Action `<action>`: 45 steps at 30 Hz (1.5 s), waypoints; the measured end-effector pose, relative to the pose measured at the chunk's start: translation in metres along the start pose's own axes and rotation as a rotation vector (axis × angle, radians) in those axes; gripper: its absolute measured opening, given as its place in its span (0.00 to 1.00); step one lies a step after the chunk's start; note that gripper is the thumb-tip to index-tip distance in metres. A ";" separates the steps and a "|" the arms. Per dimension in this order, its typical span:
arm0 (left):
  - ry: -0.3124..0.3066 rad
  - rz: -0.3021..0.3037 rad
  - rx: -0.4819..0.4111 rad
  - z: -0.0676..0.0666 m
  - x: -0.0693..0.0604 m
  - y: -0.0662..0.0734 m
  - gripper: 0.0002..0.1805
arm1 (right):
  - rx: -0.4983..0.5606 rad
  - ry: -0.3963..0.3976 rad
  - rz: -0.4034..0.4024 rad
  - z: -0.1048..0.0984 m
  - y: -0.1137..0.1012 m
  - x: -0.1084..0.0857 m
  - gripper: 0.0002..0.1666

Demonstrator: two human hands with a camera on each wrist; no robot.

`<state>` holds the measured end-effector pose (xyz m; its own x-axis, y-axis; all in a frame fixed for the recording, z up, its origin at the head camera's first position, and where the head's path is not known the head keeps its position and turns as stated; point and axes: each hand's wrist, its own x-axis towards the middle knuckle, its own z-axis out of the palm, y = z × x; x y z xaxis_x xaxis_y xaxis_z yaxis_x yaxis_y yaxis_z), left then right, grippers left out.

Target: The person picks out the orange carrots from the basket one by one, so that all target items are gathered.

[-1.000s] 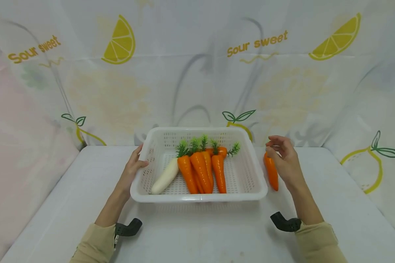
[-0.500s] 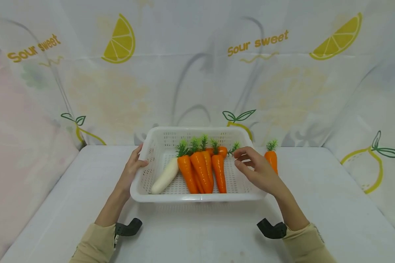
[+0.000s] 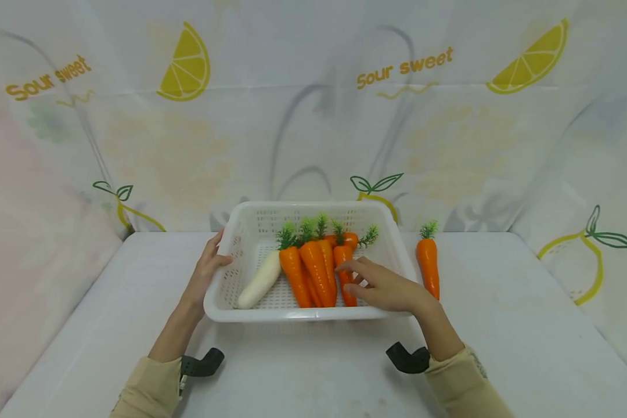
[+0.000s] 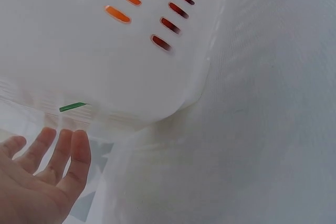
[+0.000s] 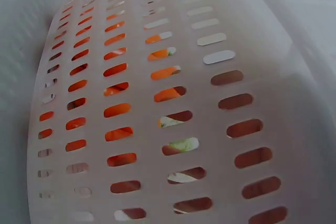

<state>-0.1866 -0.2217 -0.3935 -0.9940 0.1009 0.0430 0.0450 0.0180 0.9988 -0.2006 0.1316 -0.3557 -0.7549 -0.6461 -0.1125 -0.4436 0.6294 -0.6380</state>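
A white plastic basket stands on the table, with several orange carrots with green tops and a white radish inside. My left hand holds the basket's left side, its thumb over the rim. In the left wrist view the left hand's fingers lie along the outer wall. My right hand reaches over the basket's right rim, its fingers bent and apart above the rightmost upright carrot. From the right wrist, the slotted wall hides this hand; orange shows through the slots.
Outside the basket, on its right, another carrot lies on the white table. A printed cloth with lemon pictures rises behind the table and along both sides.
My right hand has left the carrot on the table and moved left over the rim, to above the carrots in the basket. The left hand has stayed at the basket's side.
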 end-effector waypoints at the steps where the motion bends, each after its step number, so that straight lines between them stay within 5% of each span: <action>1: -0.001 -0.002 -0.007 0.001 0.000 0.000 0.34 | -0.007 -0.020 0.025 0.000 0.000 0.001 0.23; 8: 0.004 -0.010 -0.010 0.004 -0.001 0.000 0.34 | -0.065 -0.124 0.171 0.000 -0.001 0.004 0.26; 19: 0.005 -0.010 -0.031 0.002 -0.003 0.003 0.35 | -0.069 -0.189 0.190 -0.001 -0.006 0.009 0.32; 27: 0.002 0.002 -0.046 0.003 -0.002 0.002 0.34 | -0.075 -0.098 0.126 0.001 -0.004 0.010 0.25; 36: 0.011 0.007 -0.020 0.001 -0.002 0.002 0.33 | -0.014 0.132 0.078 -0.002 -0.002 0.013 0.17; 45: 0.011 -0.005 0.010 0.000 -0.001 0.001 0.34 | -0.019 0.219 0.036 -0.004 -0.003 0.008 0.17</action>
<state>-0.1858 -0.2213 -0.3927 -0.9953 0.0894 0.0381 0.0408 0.0287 0.9988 -0.2070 0.1263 -0.3520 -0.8564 -0.5152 0.0344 -0.4219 0.6598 -0.6218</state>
